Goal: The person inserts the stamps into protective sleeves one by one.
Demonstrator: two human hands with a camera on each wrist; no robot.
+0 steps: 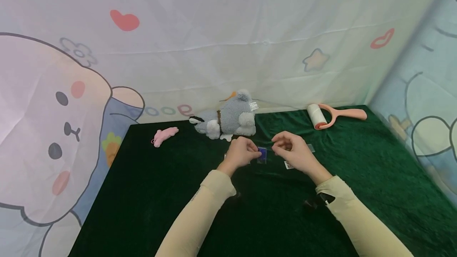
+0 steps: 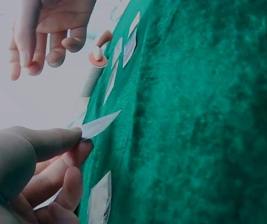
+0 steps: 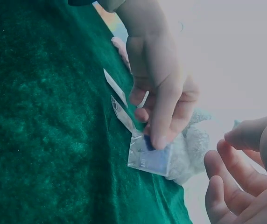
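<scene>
My left hand [image 1: 240, 154] pinches a small flat packet [image 1: 263, 155] between thumb and fingertips. It is a clear plastic square with a blue part under the thumb, as the right wrist view shows [image 3: 148, 159], held just over the green cloth. To its right, my right hand [image 1: 295, 153] hovers with fingers loosely bent, thumb apart from them, and holds nothing. Beside and partly under the right hand lie several similar flat packets [image 1: 288, 165], seen more fully in the left wrist view [image 2: 110, 84]. More thin packets [image 3: 119, 112] lie near the left hand.
Dark green velvet cloth [image 1: 143, 209] covers the table. A grey plush toy [image 1: 233, 116] lies behind the left hand at the back edge. At the back left is a small pink plush [image 1: 165, 136]; at the back right, a lint roller [image 1: 317, 116]. A printed curtain [image 1: 221, 23] hangs behind.
</scene>
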